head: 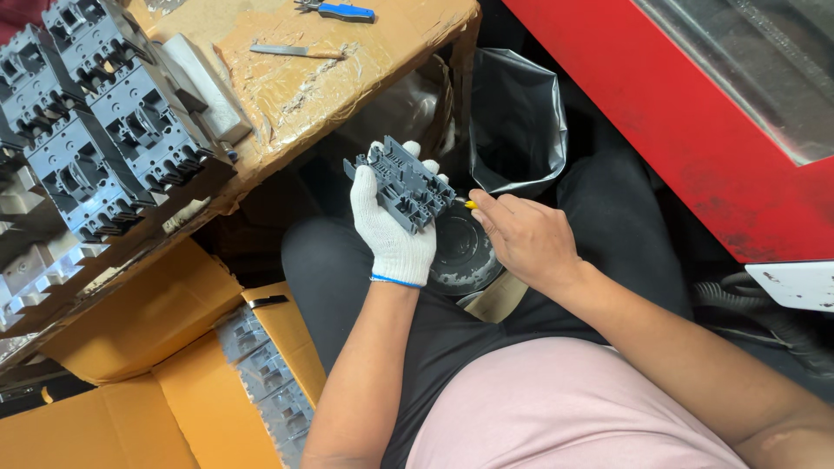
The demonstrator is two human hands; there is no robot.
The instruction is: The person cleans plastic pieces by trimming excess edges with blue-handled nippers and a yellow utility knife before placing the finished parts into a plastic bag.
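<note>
My left hand (395, 230), in a white knit glove, holds a grey moulded plastic part (401, 182) up over my lap. My bare right hand (521, 234) grips a small tool with a yellow handle (469, 205), whose tip meets the right edge of the grey part. Most of the tool is hidden inside the fist. Below the hands a round black object (465, 252) rests on my lap.
Several grey moulded parts (95, 113) are stacked on the tape-covered cardboard table (347, 61) at the upper left, with a blade (295, 52) and a blue-handled tool (343, 10). An orange carton (174, 399) with more parts stands lower left. A black bag-lined bin (517, 122) and red machine (695, 113) are right.
</note>
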